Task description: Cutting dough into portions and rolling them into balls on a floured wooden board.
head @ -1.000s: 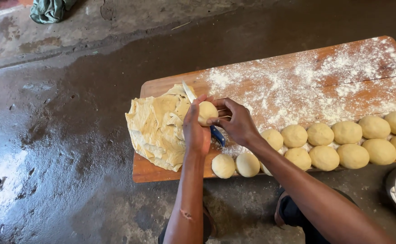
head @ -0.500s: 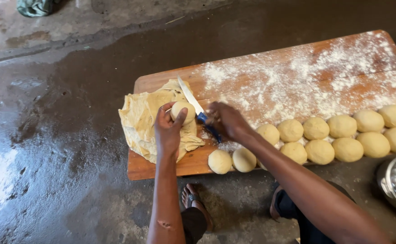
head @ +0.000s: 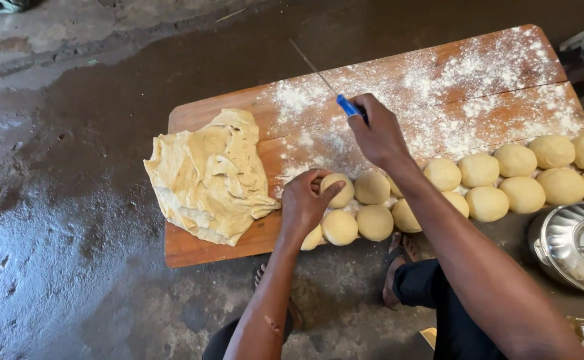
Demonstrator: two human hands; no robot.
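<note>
Nearest the camera: metal pot lid (head: 575, 245) at lower right on the wet floor (head: 72, 220), beside the person's sandalled foot (head: 398, 267). Left hand (head: 305, 205): fingers curled around one dough ball (head: 338, 190), setting it at the left end of the double row of dough balls (head: 505, 180) along the near edge of the wooden board (head: 198, 250). The held ball touches its neighbours. To the left, the flat sheet of remaining dough (head: 208, 177) lies on the board, overhanging its left edge. Right hand (head: 380, 133): fingers closed around the blue handle of a knife (head: 325, 83), blade pointing up and away over the floured patch (head: 438, 100). Board rests directly on the floor.
</note>
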